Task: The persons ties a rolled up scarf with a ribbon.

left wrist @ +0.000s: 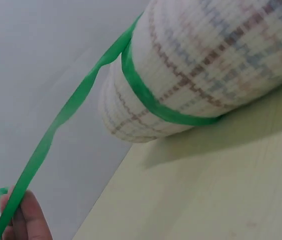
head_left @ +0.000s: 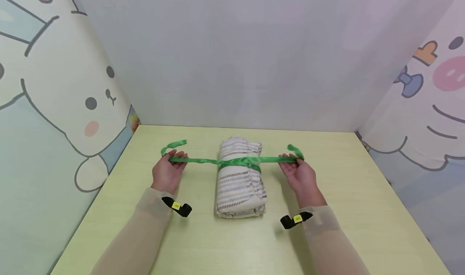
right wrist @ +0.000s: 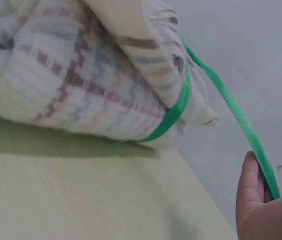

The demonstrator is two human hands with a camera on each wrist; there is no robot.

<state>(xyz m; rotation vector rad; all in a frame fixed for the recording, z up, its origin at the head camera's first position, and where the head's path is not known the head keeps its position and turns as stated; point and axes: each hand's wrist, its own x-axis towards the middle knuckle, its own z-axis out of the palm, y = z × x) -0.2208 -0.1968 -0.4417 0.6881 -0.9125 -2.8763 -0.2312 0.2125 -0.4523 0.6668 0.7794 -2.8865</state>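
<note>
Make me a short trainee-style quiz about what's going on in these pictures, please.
1. True or false: the green ribbon passes around the bundled cloth.
2. Count: how many hands hold the ribbon?
3. Fill in the blank: the cloth rests on the ____.

Key:
1. True.
2. Two: the left hand and the right hand, one on each side of the cloth.
3. Table.

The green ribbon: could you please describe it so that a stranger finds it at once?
On the pale table lies a striped cloth bundle. Around the bundle goes the green ribbon, its two ends drawn out sideways, one to the left hand, one to the right hand. Its vivid green sets it apart from the whitish cloth.
</note>
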